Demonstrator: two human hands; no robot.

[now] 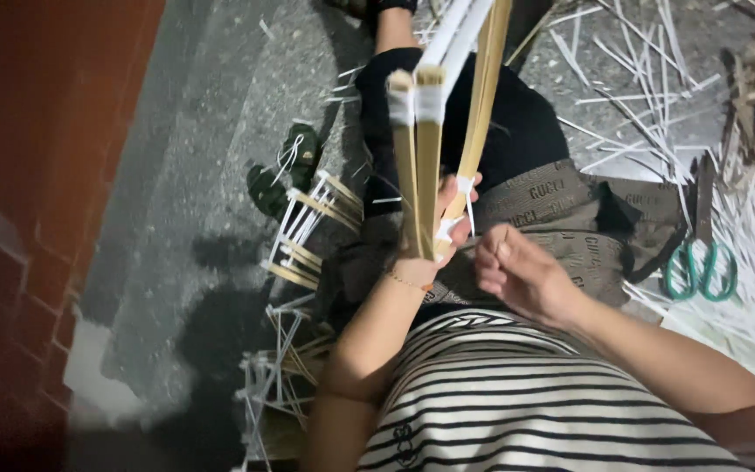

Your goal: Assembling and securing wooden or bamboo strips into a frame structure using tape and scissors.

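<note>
My left hand [434, 240] grips a frame of thin bamboo sticks [425, 149] held upright over my lap, the sticks bound with white tape at their joints. A white tape strip [454, 218] is wrapped around the joint right by my left fingers. My right hand [517, 275] is just right of that joint, fingers curled, pinching what looks like the tape's loose end; this is hard to make out. White strips [456, 39] run along the frame toward the top edge.
Finished stick-and-tape frames [312, 232] lie on the concrete floor at my left, more [277, 376] lower down. Green-handled scissors [701, 262] rest at my right among scattered white strips [657, 96]. A sandal [286, 170] and a brick wall [28, 218] are at the left.
</note>
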